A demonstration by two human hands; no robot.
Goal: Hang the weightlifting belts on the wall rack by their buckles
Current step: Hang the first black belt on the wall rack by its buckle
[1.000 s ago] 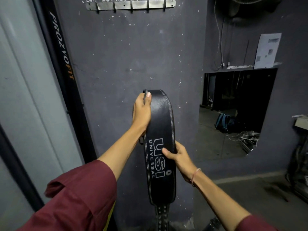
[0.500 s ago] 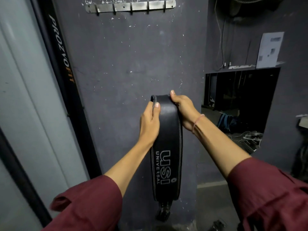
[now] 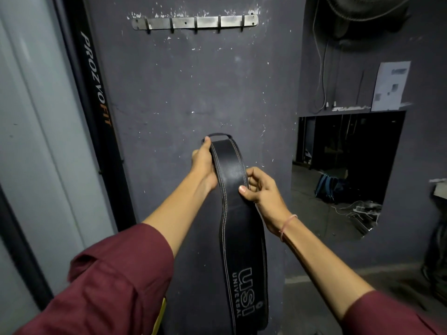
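One belt (image 3: 232, 180) in hand, wall rack (image 3: 194, 21) bare.
I see the left hand (image 3: 204, 165) gripping what looks like the buckle (image 3: 217, 136) end, the right hand (image 3: 262, 192) pinching the belt's edge; hanging not yet done.

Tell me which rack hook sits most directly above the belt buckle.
The fourth hook from the left: it lines up over the buckle; the others sit off to either side.

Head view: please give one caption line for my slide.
Left hand and right hand grip a black weightlifting belt, buckle uppermost, below the metal wall rack.
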